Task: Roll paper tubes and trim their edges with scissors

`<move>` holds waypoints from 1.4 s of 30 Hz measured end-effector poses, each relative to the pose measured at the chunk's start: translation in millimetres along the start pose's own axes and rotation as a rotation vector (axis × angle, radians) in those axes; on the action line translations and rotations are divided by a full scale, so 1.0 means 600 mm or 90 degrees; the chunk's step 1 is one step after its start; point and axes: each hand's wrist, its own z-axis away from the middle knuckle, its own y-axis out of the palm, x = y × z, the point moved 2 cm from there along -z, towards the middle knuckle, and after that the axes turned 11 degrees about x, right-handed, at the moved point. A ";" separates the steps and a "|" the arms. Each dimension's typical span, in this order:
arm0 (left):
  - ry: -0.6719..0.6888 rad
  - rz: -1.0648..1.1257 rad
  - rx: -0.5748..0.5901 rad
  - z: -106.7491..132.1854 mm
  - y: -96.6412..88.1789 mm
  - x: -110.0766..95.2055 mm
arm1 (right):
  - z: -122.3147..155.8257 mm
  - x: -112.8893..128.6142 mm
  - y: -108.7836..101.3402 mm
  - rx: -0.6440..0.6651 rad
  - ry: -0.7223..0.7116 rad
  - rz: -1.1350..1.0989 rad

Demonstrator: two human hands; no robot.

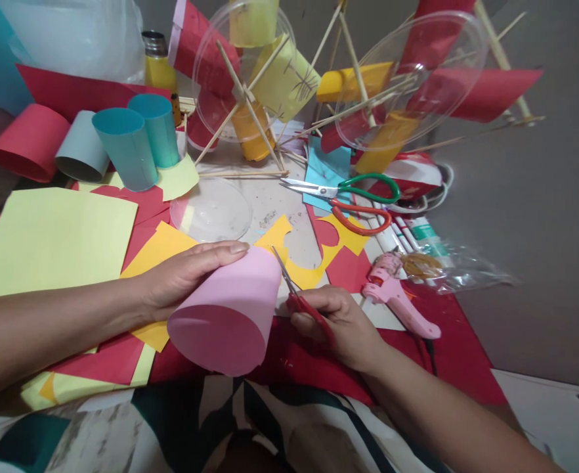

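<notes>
A pink paper cup-like tube [230, 289] lies tilted in front of me, its wide open end toward my lap. My left hand [186, 269] is closed round its far left side, thumb on top. In my right hand [333, 322] is a small pair of scissors with red handles [314, 318], the fingers wrapped round the grips. Its blades point up and away, at the right edge of the pink tube; whether they touch the paper I cannot tell. Yellow paper scraps with round cut-outs [309, 272] lie just beyond the blades.
Larger scissors with green and red handles [343, 197] rest farther back. A pink glue gun [398, 302] lies at the right. Stick frames with clear discs [407, 85] and paper cups stand behind. Teal cups [127, 148] and yellow sheets [58, 236] are at the left.
</notes>
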 end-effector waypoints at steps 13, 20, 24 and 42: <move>-0.021 -0.117 -0.026 0.002 -0.010 -0.010 | -0.002 0.008 -0.002 0.064 0.002 0.001; -0.030 -0.103 -0.004 0.001 -0.009 -0.010 | -0.004 0.012 -0.001 0.046 -0.001 0.015; -0.028 -0.115 -0.031 0.002 -0.011 -0.009 | -0.003 0.011 -0.001 0.048 -0.010 0.014; -0.173 0.221 0.031 -0.005 -0.015 0.011 | -0.005 0.009 0.002 -0.008 0.004 -0.014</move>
